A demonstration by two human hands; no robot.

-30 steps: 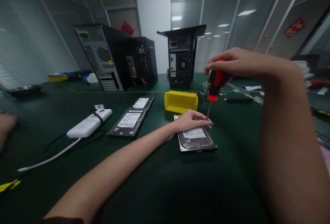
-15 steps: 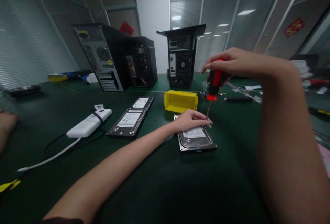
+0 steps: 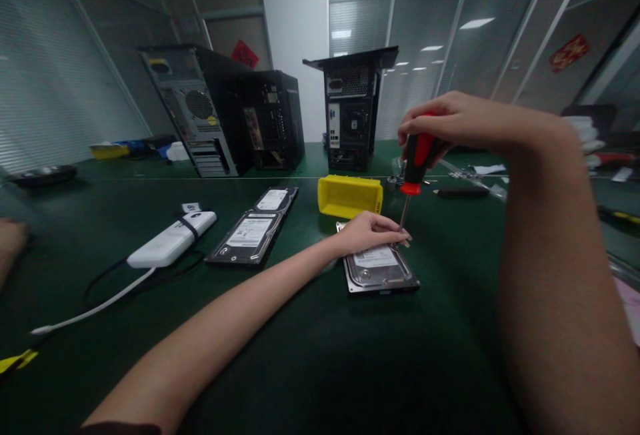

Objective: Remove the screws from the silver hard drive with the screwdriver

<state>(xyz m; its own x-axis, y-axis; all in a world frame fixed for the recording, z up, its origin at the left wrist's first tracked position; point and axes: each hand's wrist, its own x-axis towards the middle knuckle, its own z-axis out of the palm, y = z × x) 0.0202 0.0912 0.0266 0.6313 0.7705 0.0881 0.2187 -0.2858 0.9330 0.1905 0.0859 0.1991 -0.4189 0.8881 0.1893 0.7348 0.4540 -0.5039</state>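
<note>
A silver hard drive [image 3: 376, 276] with a white label lies flat on the green table in front of me. My left hand [image 3: 367, 231] rests across its far part, fingers bent together and fingertips near its right edge, holding it. From above, my right hand [image 3: 431, 125] is wrapped round the red and black handle of a screwdriver [image 3: 414, 167]. The screwdriver stands nearly upright, its shaft running down beside my left fingers. Those fingers hide the tip, so I cannot see what it touches. A yellow plastic bin [image 3: 350, 196] lies just behind the drive.
Two more hard drives [image 3: 250, 231] lie in line on the left, beside a white power strip [image 3: 173, 240] with cables. Computer cases [image 3: 350, 115] stand at the back. A black pen-like tool [image 3: 463, 192] and small parts lie right. Another person's hand [image 3: 11, 238] shows far left.
My right fingers have shifted slightly on the screwdriver handle, drawing in toward it. My left hand and the hard drive stay in place. The other person's hand has moved slightly left.
</note>
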